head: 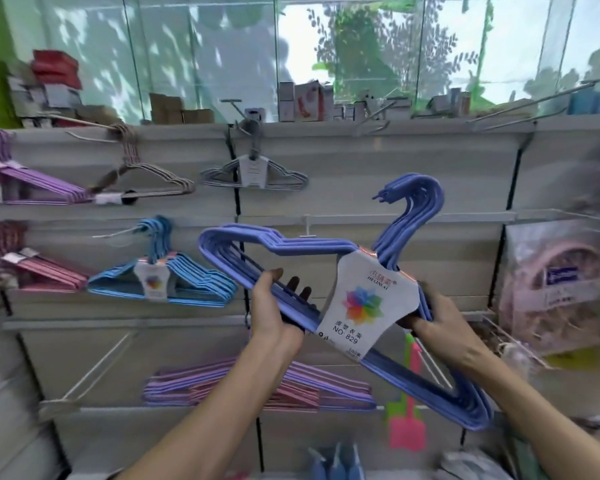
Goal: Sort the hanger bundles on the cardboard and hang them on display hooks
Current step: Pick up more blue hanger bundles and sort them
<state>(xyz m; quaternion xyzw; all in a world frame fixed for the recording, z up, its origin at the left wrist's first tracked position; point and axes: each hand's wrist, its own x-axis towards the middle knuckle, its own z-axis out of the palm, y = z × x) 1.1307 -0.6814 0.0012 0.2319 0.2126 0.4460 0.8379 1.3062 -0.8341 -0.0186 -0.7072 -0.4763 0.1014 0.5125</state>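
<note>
Hands, left (274,315) and right (440,327), grip pinching periwinkle hanger bundle (326,251); light-blue bundle (174,275) hangs left.

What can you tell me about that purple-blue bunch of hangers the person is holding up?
The purple-blue hanger bundle is several thin, matte-coated hangers stacked together, bound at the neck by a white card label with a rainbow flower print and "NO. 829". It is held tilted in front of the display wall, hooks pointing up to the right, one shoulder dropping low on the right. The left hand holds the bottom bars left of the label, fingers curled behind them; the right hand holds it just right of the label.
</note>
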